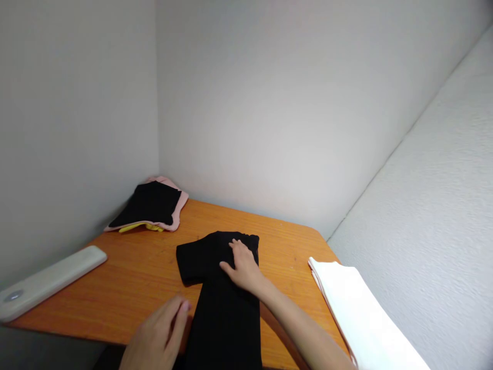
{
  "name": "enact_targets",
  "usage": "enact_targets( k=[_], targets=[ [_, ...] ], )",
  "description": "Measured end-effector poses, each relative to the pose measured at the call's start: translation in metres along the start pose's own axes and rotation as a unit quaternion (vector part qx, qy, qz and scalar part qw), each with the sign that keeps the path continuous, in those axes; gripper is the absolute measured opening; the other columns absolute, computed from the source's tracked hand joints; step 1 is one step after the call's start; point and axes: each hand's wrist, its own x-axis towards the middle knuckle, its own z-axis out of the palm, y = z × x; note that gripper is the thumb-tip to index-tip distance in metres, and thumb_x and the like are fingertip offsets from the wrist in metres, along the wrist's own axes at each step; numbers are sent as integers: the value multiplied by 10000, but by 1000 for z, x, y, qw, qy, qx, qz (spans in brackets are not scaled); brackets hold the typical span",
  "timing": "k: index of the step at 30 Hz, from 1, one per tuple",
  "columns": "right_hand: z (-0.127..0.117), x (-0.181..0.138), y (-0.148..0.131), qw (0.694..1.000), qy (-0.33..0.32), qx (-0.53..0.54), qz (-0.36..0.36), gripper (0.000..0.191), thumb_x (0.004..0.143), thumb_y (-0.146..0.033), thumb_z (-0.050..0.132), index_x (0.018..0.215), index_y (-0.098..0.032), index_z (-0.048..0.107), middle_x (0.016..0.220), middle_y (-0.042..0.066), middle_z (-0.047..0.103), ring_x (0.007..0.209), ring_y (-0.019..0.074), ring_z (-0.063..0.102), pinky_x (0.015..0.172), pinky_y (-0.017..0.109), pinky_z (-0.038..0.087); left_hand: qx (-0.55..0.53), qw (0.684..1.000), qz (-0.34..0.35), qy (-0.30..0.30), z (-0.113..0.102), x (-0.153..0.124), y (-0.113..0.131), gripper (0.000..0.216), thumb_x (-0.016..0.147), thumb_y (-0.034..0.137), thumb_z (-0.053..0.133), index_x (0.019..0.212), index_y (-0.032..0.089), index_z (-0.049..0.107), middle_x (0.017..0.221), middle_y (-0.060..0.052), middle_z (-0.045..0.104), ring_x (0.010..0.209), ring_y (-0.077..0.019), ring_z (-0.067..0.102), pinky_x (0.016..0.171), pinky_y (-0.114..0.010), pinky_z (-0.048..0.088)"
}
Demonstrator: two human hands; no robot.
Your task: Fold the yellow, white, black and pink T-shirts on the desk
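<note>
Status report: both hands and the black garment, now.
Right hand flat on black cloth garment. Left hand open at its left edge, on orange wooden table. Folded white cloth lies apart, right.

No text, label, brand, number or sign can be read on anything in view

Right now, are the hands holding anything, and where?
Nothing is gripped. The right hand lies flat on the upper part of the black cloth garment. The left hand rests open at its left edge.

Bare tabletop point(127, 277) between garment point(221, 288) and remote point(46, 281).
</note>
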Motion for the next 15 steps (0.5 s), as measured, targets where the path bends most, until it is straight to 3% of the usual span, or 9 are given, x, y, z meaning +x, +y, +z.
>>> enact_targets(
  k=[3, 6, 10, 15],
  targets=[
    [14, -26, -4, 997, -39, -63, 0, 899, 876, -629, 520, 1516, -49, 275, 1602, 187, 106, 1478, 361, 21, 1188, 531, 100, 59, 991, 121, -4, 5, 56, 33, 489, 991, 426, 226, 1047, 216, 664, 1121, -74, 694, 1079, -221, 615, 989, -368, 455],
    [24, -39, -10, 994, -64, -83, 12, 973, 854, -693, 490, 1538, -61, 212, 1602, 162, 9, 1467, 375, -53, 1181, 577, 48, 149, 968, 195, -53, 28, 110, 47, 496, 993, 359, 242, 1230, 164, 632, 1326, -104, 615, 1268, -233, 519, 1105, -415, 370],
    [26, -44, -14, 995, -56, -83, 16, 947, 876, -701, 434, 1537, -60, 215, 1594, 161, 0, 1465, 362, -68, 1184, 575, 16, 239, 939, 219, -117, 61, 151, 35, 548, 979, 424, 305, 1455, 179, 423, 1574, -75, 301, 1473, -282, 220, 1189, -529, 199],
    [24, -49, -12, 996, -43, -70, 20, 915, 894, -710, 391, 1540, -85, 217, 1595, 143, 18, 1469, 354, -54, 1184, 588, 6, 255, 940, 188, -131, 77, 163, 7, 621, 969, 537, 269, 1527, 274, 205, 1615, -15, 96, 1497, -291, 89, 1180, -589, 162]
  ],
)
